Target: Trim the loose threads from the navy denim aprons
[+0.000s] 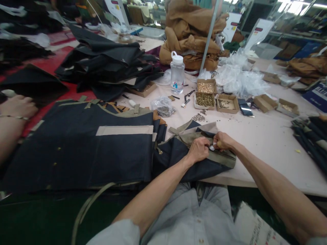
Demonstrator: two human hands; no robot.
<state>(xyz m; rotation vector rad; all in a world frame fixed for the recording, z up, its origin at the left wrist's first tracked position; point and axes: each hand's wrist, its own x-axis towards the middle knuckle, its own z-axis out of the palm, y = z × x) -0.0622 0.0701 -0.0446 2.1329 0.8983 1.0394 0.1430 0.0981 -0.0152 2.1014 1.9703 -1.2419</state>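
Note:
A dark navy fabric piece [176, 160] with olive trim lies bunched on the table in front of me. My left hand [199, 149] is closed on its folded olive edge. Close beside it, my right hand [222, 141] is pinched at the same edge. Between the fingertips shows a small white bit [212, 147], too small to name; the fingers hide what exactly the right hand grips. To the left, a flat stack of similar navy pieces [76, 149] with olive edging and a beige strip lies next to the bunched one.
Beyond my hands are small boxes of metal fittings [205, 100], loose metal rings [198, 117], a water bottle [177, 75] and plastic bags [237, 75]. Dark cloth [107, 61] and brown cloth [189, 37] are piled behind. Another person's hand [19, 107] is at far left.

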